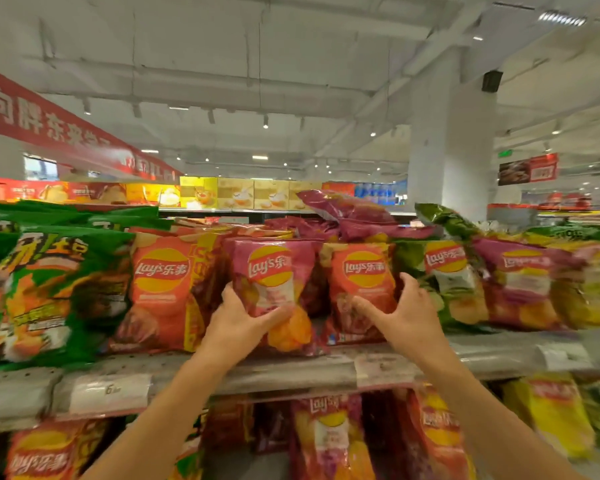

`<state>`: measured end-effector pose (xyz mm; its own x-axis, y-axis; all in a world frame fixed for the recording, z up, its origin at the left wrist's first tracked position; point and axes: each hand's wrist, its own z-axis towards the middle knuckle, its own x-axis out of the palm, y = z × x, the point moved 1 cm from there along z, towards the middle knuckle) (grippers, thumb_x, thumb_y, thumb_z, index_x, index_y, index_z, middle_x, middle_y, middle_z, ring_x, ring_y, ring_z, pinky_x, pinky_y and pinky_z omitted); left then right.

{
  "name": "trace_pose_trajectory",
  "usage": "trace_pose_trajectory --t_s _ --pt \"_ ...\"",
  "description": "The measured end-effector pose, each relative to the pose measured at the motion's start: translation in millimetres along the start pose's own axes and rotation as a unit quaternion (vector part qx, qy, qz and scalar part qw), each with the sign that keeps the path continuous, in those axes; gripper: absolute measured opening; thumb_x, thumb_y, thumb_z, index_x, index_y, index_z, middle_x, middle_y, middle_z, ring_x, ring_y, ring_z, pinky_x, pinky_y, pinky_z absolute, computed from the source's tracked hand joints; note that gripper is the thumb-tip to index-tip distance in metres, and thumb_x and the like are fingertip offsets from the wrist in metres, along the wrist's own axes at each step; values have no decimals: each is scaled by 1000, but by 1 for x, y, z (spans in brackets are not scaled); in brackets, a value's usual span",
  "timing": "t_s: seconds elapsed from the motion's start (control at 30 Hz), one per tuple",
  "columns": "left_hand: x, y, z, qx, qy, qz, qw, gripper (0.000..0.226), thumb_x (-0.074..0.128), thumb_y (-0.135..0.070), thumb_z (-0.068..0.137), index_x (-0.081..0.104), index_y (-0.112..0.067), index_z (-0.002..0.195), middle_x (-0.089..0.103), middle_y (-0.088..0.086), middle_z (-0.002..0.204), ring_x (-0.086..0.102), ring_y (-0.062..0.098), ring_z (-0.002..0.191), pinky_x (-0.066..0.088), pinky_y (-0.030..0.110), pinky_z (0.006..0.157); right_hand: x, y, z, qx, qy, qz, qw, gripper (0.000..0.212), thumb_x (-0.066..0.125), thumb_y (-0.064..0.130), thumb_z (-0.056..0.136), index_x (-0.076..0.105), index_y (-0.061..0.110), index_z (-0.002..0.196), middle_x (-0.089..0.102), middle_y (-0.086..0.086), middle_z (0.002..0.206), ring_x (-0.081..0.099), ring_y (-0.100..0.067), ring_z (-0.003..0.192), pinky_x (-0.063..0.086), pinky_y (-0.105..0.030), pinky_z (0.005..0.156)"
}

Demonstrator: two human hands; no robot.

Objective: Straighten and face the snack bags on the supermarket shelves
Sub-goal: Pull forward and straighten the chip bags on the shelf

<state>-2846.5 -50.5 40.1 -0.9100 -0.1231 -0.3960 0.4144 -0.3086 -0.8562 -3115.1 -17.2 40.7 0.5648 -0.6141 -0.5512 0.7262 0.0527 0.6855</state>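
Bare forearms, hands [243, 323], no sleeves/jewellery

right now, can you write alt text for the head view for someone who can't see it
Two bare hands adjust chip bags on a supermarket shelf: the left hand holds a pink bag, the right hand holds the red bag beside it. Green, red and pink bags fill the row, with more on the shelf below.
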Motion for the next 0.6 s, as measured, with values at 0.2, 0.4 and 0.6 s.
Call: trace_pose_trajectory --t_s 0.2,0.4,0.6 --pt "0 3 7 -13 -13 -29 999 143 80 -79 34 26 -17 151 55 -5 134 55 16 119 44 28 93 6 -15 38 27 140 4 990 109 73 84 58 38 20 139 60 -2 129 60 -24 113 54 -45 99" --pt "14 -1 5 9 -65 -50 997 120 85 -64 47 35 -20 146 59 -10 121 57 12 111 44 28 92 -13 -25 27 -72 10 63 995 106 65 90 50 43 27 132 66 2 120 65 -24 110 57 -48 91" --pt "54 -21 7 55 -112 -55 991 88 89 -63 49 47 -35 121 67 -22 102 62 -8 92 45 16 77 -50 -49 18 -63 -64 87 992 106 70 81 57 38 25 141 64 2 127 61 -27 120 52 -46 97"
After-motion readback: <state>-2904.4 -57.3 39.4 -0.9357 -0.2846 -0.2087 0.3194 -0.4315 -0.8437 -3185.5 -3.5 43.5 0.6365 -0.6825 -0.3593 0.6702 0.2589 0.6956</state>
